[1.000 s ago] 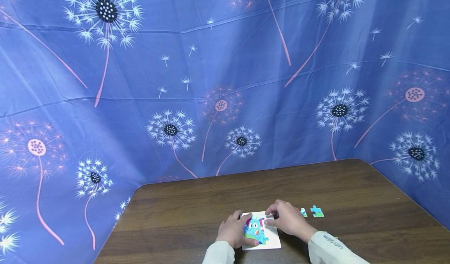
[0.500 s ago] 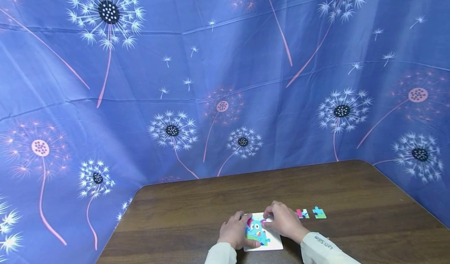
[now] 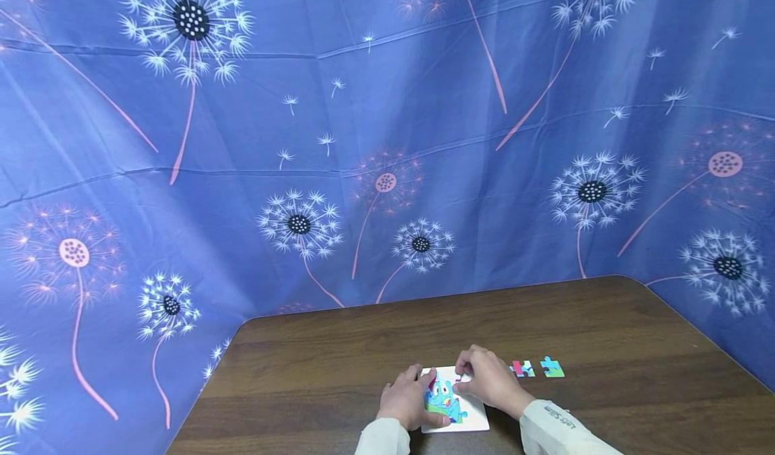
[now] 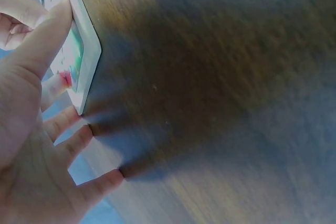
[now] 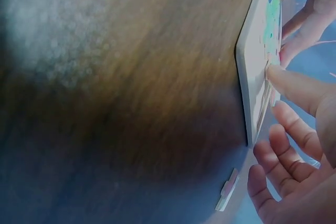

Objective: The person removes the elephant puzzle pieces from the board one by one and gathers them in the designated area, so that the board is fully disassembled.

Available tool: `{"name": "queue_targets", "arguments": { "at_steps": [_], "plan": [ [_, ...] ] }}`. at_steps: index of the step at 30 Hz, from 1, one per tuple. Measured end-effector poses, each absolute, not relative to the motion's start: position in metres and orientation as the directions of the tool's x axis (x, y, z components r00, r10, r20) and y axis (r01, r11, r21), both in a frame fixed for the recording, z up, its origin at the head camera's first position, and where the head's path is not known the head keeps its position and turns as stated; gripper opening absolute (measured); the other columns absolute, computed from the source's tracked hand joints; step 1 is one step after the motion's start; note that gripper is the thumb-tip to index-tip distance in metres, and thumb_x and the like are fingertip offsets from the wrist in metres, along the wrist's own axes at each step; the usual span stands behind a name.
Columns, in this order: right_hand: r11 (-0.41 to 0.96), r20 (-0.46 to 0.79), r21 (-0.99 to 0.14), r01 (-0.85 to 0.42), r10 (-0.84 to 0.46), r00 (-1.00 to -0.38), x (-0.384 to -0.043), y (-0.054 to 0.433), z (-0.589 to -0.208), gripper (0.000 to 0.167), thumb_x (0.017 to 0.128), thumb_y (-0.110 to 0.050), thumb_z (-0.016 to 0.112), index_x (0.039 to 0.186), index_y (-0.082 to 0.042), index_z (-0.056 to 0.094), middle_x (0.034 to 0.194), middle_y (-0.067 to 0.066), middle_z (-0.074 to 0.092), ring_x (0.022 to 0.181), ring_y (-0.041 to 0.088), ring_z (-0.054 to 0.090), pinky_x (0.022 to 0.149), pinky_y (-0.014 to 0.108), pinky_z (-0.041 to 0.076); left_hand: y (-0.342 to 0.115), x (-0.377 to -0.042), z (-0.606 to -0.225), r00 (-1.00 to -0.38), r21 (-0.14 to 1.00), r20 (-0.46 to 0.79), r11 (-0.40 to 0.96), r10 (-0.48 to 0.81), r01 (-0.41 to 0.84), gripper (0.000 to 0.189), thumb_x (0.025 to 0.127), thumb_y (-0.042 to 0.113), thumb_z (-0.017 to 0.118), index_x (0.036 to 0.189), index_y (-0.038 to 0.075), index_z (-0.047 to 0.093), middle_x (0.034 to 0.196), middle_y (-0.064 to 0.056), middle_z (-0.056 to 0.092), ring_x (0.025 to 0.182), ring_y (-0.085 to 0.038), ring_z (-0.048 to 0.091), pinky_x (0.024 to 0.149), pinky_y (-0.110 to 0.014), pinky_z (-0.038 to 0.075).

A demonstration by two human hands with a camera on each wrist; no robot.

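A white puzzle board [image 3: 477, 414] lies on the table with part of a blue cartoon creature assembled on its left side. My left hand [image 3: 402, 401] rests over the board's left edge. Its thumb and index finger press on the picture, and the other fingers reach straight past the edge in the left wrist view. Over the board's upper right, my right hand [image 3: 493, 381] pinches a puzzle piece [image 3: 465, 378] between thumb and index finger, mostly hidden by them. The remaining right fingers [image 5: 270, 161] hang loosely bent beside the board in the right wrist view.
Two loose pieces lie right of the board: a red and white puzzle piece [image 3: 523, 369] and a blue and green one [image 3: 552, 367]. The brown wooden table [image 3: 339, 354] ends at a blue curtain [image 3: 363, 105] with dandelion prints.
My right hand has shifted slightly left over the board, uncovering more of the red and white piece. The left hand holds its place on the board. The head view has drifted a little.
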State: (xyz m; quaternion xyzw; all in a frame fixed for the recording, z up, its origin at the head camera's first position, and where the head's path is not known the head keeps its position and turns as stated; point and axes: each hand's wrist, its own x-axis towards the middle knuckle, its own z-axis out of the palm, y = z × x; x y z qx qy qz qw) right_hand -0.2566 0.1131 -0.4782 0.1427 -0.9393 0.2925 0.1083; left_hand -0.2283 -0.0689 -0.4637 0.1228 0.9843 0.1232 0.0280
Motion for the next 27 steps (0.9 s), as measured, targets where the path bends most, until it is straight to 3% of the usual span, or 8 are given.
{"name": "queue_targets", "arguments": {
  "at_steps": [12, 18, 22, 27],
  "plan": [
    [0.770, 0.288, -0.535, -0.349, -0.222, -0.932, -0.257, 0.111, -0.476, 0.040, 0.062, -0.010, 0.095, 0.071, -0.019, 0.058, 0.076, -0.007, 0.047, 0.070, 0.010, 0.046, 0.060, 0.028, 0.041, -0.071, -0.229, -0.466, -0.963, 0.278, 0.020, 0.924, 0.269, 0.264, 0.086, 0.068, 0.049, 0.092, 0.140, 0.017, 0.057, 0.136, -0.010, 0.059, 0.125, -0.034, 0.057, 0.097, -0.063, 0.048],
    [0.759, 0.288, -0.519, -0.393, -0.278, -0.916, -0.259, 0.115, -0.478, 0.028, 0.069, -0.017, 0.093, 0.075, -0.020, 0.065, 0.079, -0.008, 0.050, 0.073, 0.009, 0.047, 0.063, 0.029, 0.043, -0.073, -0.228, -0.469, -0.952, 0.310, 0.060, 0.901, 0.299, 0.302, 0.077, 0.069, 0.045, 0.092, 0.127, 0.021, 0.048, 0.131, -0.013, 0.059, 0.122, -0.035, 0.059, 0.094, -0.069, 0.048],
    [0.754, 0.294, -0.511, -0.412, -0.298, -0.908, -0.260, 0.116, -0.479, 0.021, 0.074, -0.016, 0.089, 0.075, -0.020, 0.069, 0.080, -0.009, 0.052, 0.075, 0.009, 0.050, 0.065, 0.030, 0.046, -0.074, -0.228, -0.473, -0.954, 0.341, 0.060, 0.892, 0.294, 0.296, 0.080, 0.070, 0.044, 0.092, 0.130, 0.020, 0.045, 0.131, -0.014, 0.059, 0.126, -0.035, 0.057, 0.096, -0.072, 0.045],
    [0.764, 0.295, -0.499, -0.408, -0.293, -0.909, -0.263, 0.115, -0.479, 0.017, 0.076, -0.012, 0.087, 0.075, -0.017, 0.071, 0.081, -0.008, 0.053, 0.078, 0.013, 0.052, 0.066, 0.033, 0.047, -0.075, -0.228, -0.474, -0.941, 0.318, 0.056, 0.888, 0.333, 0.333, 0.067, 0.074, 0.043, 0.089, 0.124, 0.025, 0.049, 0.136, -0.018, 0.056, 0.129, -0.040, 0.054, 0.096, -0.074, 0.044]
  ]
}}
